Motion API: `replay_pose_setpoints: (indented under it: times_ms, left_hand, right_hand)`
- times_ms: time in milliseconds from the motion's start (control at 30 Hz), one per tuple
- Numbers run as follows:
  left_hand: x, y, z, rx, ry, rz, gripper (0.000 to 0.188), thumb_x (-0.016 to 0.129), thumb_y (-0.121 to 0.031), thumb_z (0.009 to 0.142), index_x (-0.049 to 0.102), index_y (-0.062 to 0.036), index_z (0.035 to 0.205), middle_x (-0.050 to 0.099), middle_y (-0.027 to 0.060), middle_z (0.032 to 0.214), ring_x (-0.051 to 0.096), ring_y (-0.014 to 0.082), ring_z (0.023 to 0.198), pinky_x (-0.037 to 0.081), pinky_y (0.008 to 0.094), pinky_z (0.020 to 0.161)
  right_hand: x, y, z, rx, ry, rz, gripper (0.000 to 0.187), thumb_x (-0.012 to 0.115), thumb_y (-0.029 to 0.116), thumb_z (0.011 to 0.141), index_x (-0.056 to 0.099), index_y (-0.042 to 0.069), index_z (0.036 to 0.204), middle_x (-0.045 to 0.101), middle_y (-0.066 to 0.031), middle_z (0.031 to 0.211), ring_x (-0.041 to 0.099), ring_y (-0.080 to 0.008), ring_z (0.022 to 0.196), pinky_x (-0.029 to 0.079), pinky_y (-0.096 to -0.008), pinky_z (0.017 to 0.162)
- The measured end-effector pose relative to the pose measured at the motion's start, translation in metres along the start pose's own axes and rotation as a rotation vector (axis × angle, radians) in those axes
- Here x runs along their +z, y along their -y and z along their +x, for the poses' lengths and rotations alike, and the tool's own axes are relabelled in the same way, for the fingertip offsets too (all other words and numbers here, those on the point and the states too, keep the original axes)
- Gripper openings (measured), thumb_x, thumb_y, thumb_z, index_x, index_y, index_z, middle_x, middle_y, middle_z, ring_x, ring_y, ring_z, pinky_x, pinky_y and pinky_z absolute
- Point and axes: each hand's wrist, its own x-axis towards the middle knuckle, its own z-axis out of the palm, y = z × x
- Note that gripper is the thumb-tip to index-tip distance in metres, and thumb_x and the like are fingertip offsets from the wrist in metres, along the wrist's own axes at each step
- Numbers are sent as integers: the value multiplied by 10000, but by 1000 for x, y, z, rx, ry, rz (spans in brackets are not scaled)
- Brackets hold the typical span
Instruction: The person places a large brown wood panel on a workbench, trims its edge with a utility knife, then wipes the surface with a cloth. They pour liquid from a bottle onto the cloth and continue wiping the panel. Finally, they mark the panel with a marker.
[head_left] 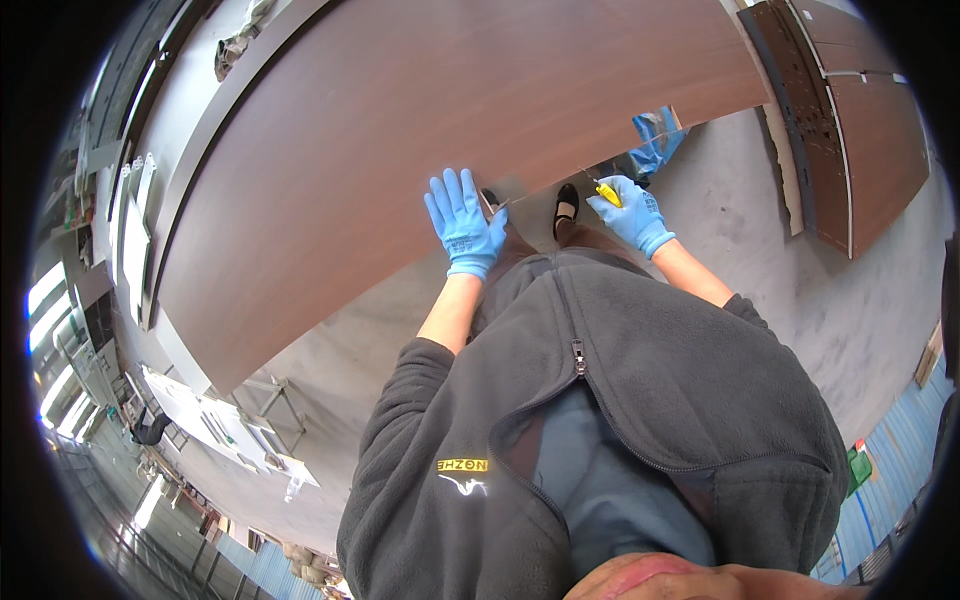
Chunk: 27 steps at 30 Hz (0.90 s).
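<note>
A large brown panel (400,130) stretches across in front of me. My left hand (467,225), in a light blue glove, lies flat on its near edge with the fingers stretched out. Beside that thumb is a gap in the edge (492,200), through which part of a shoe shows. My right hand (630,213), gloved the same way, is closed around a yellow utility knife (608,194). The knife's thin tip points toward the panel's near edge; whether it touches is too small to tell.
A blue plastic bag (656,140) is by the panel's edge, beyond my right hand. More brown panels (875,140) stand at the far right. White boards (225,430) rest on a stand at the left. My shoe (566,203) is on the grey floor below the edge.
</note>
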Motion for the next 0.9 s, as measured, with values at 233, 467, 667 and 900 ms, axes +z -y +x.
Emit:
replay_pose_setpoints:
  times_ms: [233,467,667,900]
  left_hand:
    - [8,-10,4,-21,-91,66,995,825,-401,821,447,-84,1686,393,207,1751,306,455,1636,209,648,1341]
    - [19,-12,6,-53,-149,124,892,791,-328,826,506,-91,1637,396,198,1744,316,462,1626,228,646,1336]
    - [-2,-4,7,-36,-94,-127,850,817,-449,861,558,-101,1592,433,223,1699,351,467,1597,277,643,1292]
    - [-36,79,25,462,-22,-201,669,795,-405,937,643,-129,1527,598,160,1571,567,406,1416,459,533,1152]
  right_hand:
    - [15,6,-9,-59,42,-2,396,779,409,1016,710,78,1221,787,-196,1133,763,-404,1020,609,-465,879]
    - [56,25,-16,-204,-208,-161,427,832,386,961,696,104,1251,786,-150,1132,770,-376,1003,611,-472,864]
    - [95,58,10,-141,-181,-356,493,877,451,912,706,122,1236,778,-132,1116,767,-353,981,606,-451,838]
    - [109,67,14,-120,-227,-448,399,783,466,973,701,115,1145,789,-155,1047,790,-350,932,617,-479,791]
